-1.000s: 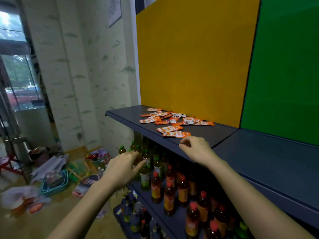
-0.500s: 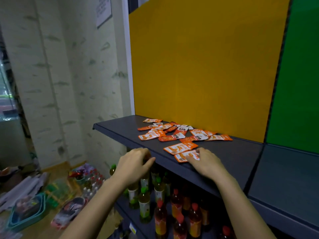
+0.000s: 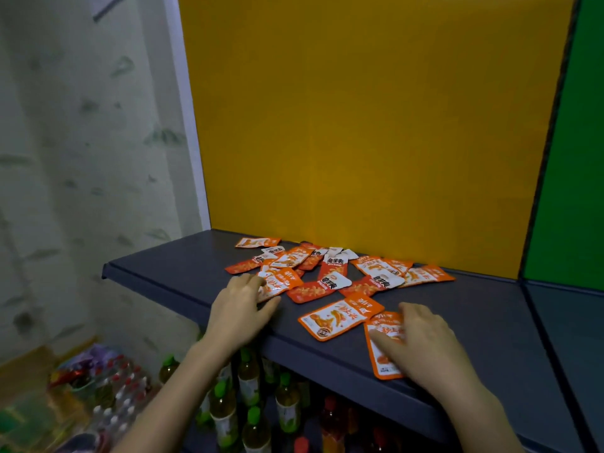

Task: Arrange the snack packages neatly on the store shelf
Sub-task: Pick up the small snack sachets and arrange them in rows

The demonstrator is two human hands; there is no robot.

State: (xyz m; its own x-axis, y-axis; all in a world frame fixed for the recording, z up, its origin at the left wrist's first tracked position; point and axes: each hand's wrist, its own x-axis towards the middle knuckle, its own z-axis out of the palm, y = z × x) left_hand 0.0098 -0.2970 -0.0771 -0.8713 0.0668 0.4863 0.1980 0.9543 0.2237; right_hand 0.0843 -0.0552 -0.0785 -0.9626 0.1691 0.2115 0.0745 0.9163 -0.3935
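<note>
Right hand: We had our right hand flat and open on the front packet, with the fingers fairly straight. It pressed down and did not grip.
Left hand: Our left hand was loosely open too, with fingertips on the end of a side packet. We could not tell if the thumb was under it.
Snack packets: A messy pile lay on the shelf close to the yellow board, with packets crossing over each other.
Front packet: It lay farthest from the yellow board, on our side.
Middle packet: We saw a middle packet just beside it, a bit nearer the yellow board.
Why: We think flat hands were for sliding these thin packets, with one hand at each side of the mess to gather it.
Bottles: Drink bottles stood lower than the yellow board, under the shelf.
</note>
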